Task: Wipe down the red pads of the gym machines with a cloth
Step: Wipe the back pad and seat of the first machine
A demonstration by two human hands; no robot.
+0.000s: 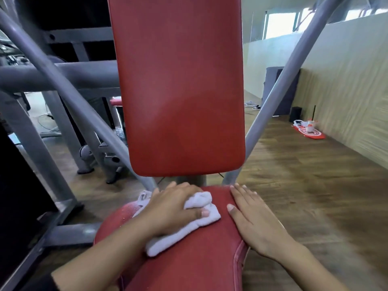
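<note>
The person's left hand [174,208] is bunched around the white cloth [189,229], thumb clamped on top, pressing it into the far end of the red seat pad [189,267]. The right hand [254,219] lies flat, fingers straight, on the pad's right edge, bracing. The upright back pad [180,91] sits just beyond.

Risks: the cloth is wadded up, so it covers little and could skip the whitish specks on the pad's left side (dust or spray, hard to tell through the blur). A loose corner hangs off the far left near the grey frame tube [100,127] and might snag.
</note>
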